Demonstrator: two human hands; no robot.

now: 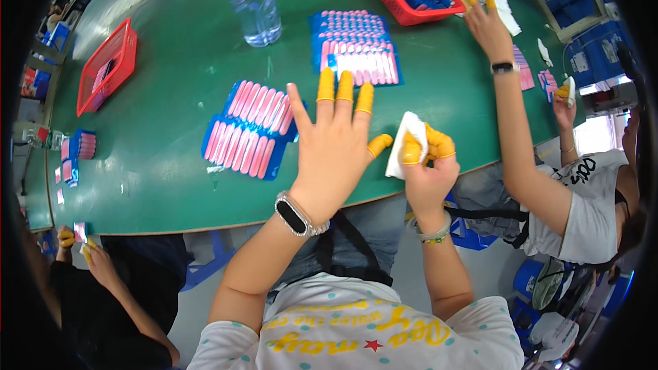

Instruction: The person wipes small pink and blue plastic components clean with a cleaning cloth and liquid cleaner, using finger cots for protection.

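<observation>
My left hand (334,147) is spread flat, palm down, with nothing in it. Yellow finger cots cover its thumb and three fingers; the little finger is bare. Its fingertips reach the near edge of a blue sheet carrying rows of glossy pink strips (360,62). Left of that hand, close to its little finger, lies a second blue-backed group of pink strips (240,147). My right hand (432,175), also in yellow cots, pinches a folded white cloth (409,133) near the table's front edge.
A water bottle (255,10) stands beyond the strips. Red baskets sit at the far right (411,0) and left (106,68) of the green table (171,109). A co-worker's arm (514,109) extends over the right side; another person's hands (89,253) hold a small piece at lower left.
</observation>
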